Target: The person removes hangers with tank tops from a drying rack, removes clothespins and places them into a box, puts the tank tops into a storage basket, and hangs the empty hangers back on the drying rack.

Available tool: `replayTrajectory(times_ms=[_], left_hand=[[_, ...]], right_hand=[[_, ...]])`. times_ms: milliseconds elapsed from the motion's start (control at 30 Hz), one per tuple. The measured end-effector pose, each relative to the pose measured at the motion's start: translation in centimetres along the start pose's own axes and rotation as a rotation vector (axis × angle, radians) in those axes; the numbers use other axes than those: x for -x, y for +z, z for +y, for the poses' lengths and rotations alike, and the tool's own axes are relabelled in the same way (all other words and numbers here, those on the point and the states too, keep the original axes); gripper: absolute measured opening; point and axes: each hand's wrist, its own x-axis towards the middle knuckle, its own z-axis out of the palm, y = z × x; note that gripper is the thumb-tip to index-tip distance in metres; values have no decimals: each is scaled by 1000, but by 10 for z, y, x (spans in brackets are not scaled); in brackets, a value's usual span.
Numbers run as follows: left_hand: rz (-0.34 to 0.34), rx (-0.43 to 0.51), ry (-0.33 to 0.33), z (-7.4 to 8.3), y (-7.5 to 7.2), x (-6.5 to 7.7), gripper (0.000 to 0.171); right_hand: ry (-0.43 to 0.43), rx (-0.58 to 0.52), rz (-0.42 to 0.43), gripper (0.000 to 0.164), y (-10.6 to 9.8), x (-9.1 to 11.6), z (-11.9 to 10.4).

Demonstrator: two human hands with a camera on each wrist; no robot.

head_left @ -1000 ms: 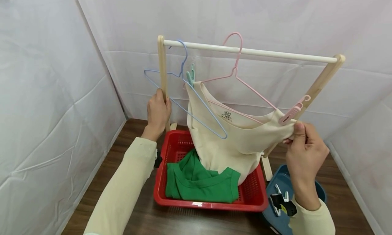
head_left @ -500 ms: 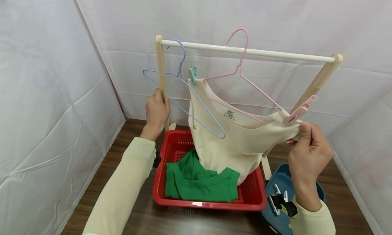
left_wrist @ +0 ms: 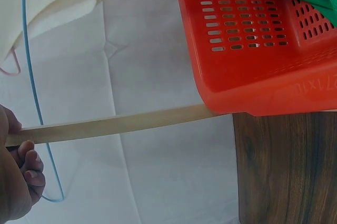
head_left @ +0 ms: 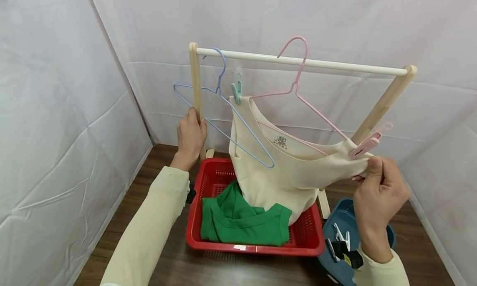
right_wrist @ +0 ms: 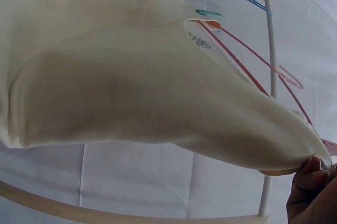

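My left hand (head_left: 191,133) grips the left wooden post (head_left: 196,79) of a small clothes rack. With thumb and fingers, my right hand (head_left: 380,191) pinches the shoulder of a cream tank top (head_left: 275,174). That top is on a pink hanger (head_left: 297,87), whose hook goes over the white rail (head_left: 335,65). A green clothes peg (head_left: 237,89) clips its left shoulder and a pink clothes peg (head_left: 367,146) its right, just above my right fingers. The top's lower part hangs into a red basket (head_left: 257,249). In the left wrist view, my fingers wrap the post (left_wrist: 121,124).
A bare blue hanger (head_left: 220,91) hangs at the rail's left end, in front of the top. Folded green clothing (head_left: 246,224) lies in the red basket. A blue bin (head_left: 343,215) with several white pegs stands at right, partly behind my right forearm. White cloth walls surround the wooden table.
My right hand has moved right and slightly down, pulling the top's shoulder with it. The pink hanger and both pegs have shifted right, and the pink peg tilts more. The left hand stays on the post.
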Motion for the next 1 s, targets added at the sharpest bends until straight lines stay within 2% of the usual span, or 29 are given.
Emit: replayTrajectory(times_ms=[200,400,800,1000], left_hand=[[-8,-5,-9,-1,0,-1,12],[-5,-5,-11,-1,0,-1,13],[-19,-7,-21,0,0,-2,15],[-15,-9,-13,1,1,-1,15]], right_hand=[[-31,-14,-19,25,-5,4,7],[-21,37,-49,25,-10,10,15],[-38,63,-90,21,-16,19,26],[-13,108,-113,19,-20,26,32]])
